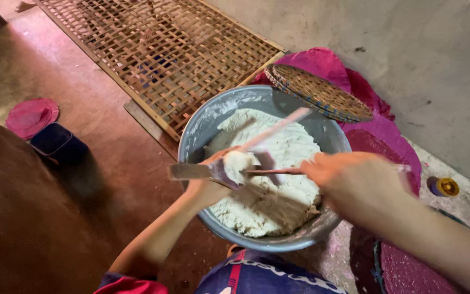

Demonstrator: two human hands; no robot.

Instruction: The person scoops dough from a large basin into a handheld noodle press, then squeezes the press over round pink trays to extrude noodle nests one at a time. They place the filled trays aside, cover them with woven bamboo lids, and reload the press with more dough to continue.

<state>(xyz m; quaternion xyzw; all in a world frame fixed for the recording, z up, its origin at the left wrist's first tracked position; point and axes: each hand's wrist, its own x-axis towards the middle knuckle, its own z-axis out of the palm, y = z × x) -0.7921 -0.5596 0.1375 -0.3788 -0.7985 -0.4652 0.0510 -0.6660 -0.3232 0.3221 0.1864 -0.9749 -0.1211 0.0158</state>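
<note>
1. While the left hand (208, 188) grips a flat strip (191, 171) with a lump of white dough (237, 165) sitting on it, the fingers are curled shut around the strip just beside the lump.
2. The right hand (349, 179) is closed on a thin stick (270, 171), whose tip touches the lump; the hand is blurred, so the exact finger hold cannot be told.
3. Both hands work over a grey metal basin (199, 128) full of the same pale dough mass (270, 201). A second pale stick (276, 129) lies slanted across the mass.
4. Judged from this pose, the step is shaping or spreading the lump on the strip. It would go best with the strip held level over the basin, so any crumbs fall back in.
5. The stick should press lightly and draw along the strip; a hard push could shove the lump off the edge.
6. The left grip looks close to the dough, so fingers should stay clear of the stick's path.
7. Nearby: a woven round lid (322, 92) leans on the basin's far rim, a bamboo lattice (164, 49) lies on the floor beyond, pink cloth (376, 130) sits to the right, and a dark tub (55, 142) stands well apart on the left.
</note>
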